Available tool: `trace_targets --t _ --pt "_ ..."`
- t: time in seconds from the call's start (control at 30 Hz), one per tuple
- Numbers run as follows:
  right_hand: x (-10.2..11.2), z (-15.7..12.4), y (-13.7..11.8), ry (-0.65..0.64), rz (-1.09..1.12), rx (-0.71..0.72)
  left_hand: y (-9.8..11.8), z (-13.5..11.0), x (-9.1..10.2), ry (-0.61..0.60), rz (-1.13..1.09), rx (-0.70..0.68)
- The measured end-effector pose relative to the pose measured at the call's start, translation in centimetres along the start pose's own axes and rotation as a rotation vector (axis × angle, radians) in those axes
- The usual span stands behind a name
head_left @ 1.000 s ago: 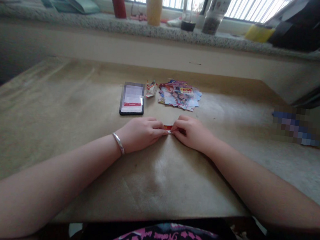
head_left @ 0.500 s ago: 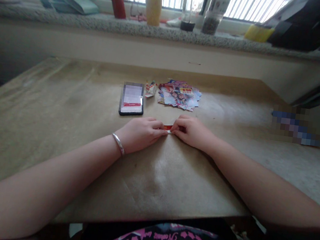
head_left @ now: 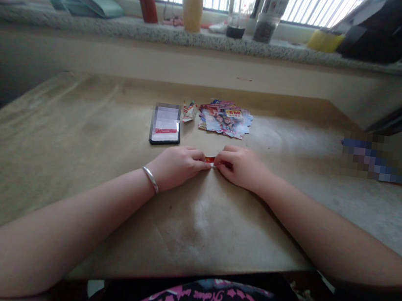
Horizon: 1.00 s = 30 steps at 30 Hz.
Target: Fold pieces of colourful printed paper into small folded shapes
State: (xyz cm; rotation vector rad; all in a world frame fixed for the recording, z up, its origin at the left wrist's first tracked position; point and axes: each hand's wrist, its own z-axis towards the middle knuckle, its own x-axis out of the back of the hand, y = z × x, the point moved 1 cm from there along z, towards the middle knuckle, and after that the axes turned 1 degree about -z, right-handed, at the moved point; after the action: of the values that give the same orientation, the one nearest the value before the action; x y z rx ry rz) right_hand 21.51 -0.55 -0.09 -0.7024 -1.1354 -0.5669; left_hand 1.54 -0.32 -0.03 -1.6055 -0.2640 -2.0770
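Observation:
Between my hands is a small strip of red and white paper (head_left: 210, 160), pressed low against the table (head_left: 161, 229). My left hand (head_left: 180, 165) pinches its left end, thumb in front and fingers behind. At the right end my right hand (head_left: 241, 168) grips it with fingertips drawn together. Fingers cover most of the paper, so its folds do not show well. Just beyond my left hand lies a phone (head_left: 165, 137) with its screen lit. Past the hands is a fanned pile of printed paper cards (head_left: 227, 119), and left of it a small folded paper piece (head_left: 189, 112).
A blurred blue item (head_left: 370, 160) lies at the table's right side. Along the stone windowsill (head_left: 110, 25) stand a red bottle (head_left: 148, 8), a tall yellowish container (head_left: 192, 4), clear jars (head_left: 270, 16) and a yellow object (head_left: 324, 41). The table's front edge is close to my body.
Both hands keep their pinch on the paper strip in almost the same place. The left wrist and its bracelet have shifted very slightly to the right.

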Motion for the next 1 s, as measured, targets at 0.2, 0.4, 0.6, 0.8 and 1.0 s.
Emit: trace_targets --t 0.2,0.4,0.6,0.8,1.0 --pt "0.21 -0.12 -0.43 -0.014 -0.102 0.031 -0.11 0.05 -0.26 0.014 -0.114 0.130" --pt "0.07 -0.07 -0.09 0.000 -0.033 -0.019 -0.30 -0.02 -0.30 0.029 -0.150 0.151" --pt "0.18 0.07 -0.32 -0.014 -0.028 -0.058 -0.23 -0.21 -0.39 0.036 -0.093 0.089" --pt "0.16 0.00 -0.48 -0.026 -0.083 -0.061 0.31 -0.19 0.09 0.007 0.066 -0.004" --pt "0.08 -0.43 -0.27 -0.019 -0.186 0.062 0.37 -0.06 0.26 -0.021 0.069 0.014"
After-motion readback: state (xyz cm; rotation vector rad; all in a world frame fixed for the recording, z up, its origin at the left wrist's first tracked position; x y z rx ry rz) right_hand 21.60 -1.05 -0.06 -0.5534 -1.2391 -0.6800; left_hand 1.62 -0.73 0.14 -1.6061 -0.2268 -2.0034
